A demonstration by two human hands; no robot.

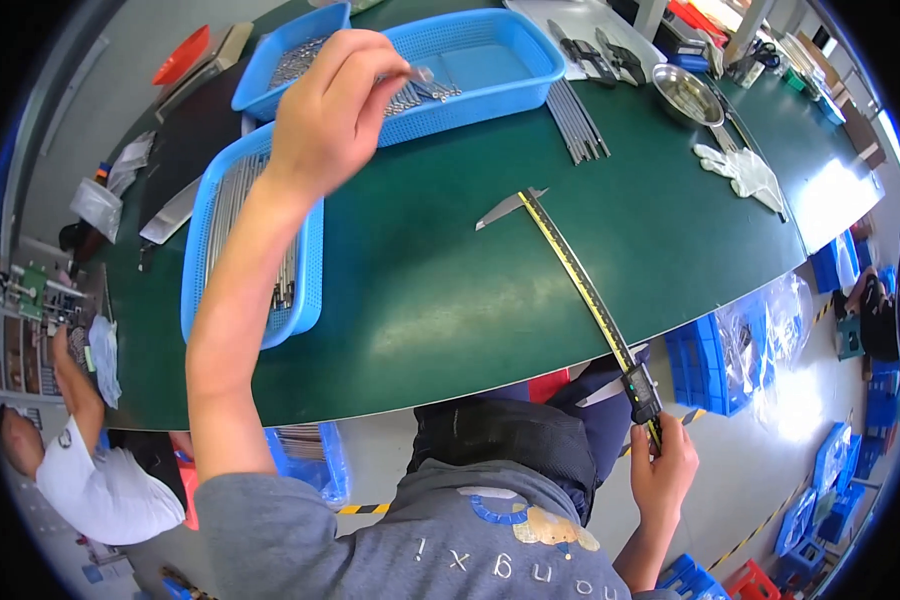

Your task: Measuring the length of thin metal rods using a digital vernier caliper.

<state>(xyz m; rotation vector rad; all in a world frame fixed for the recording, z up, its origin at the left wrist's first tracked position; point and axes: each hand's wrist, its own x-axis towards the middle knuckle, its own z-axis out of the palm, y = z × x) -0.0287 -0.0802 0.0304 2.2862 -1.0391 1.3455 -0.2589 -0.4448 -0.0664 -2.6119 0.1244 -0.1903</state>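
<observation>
My left hand (332, 112) is raised over the blue baskets, thumb and fingers pinched together. A small shiny bit shows at its fingertips, too blurred to name. Just beyond the fingertips, thin metal rods (432, 92) lie in a wide blue basket (480, 118). Under my left forearm stands a long blue basket (312, 270) of longer metal rods (232, 215). My right hand (662, 468), at the table's front edge, is closed round the display end of a long digital caliper (582, 280). The caliper's beam stretches over the green table, its jaws pointing away from me and apart.
Another blue basket (260, 98) of metal parts stands at the back left. Grey rods (577, 125), a metal bowl (688, 95) and a white glove (740, 172) lie at the back right of the green table (420, 260). A co-worker (100, 480) sits at the left.
</observation>
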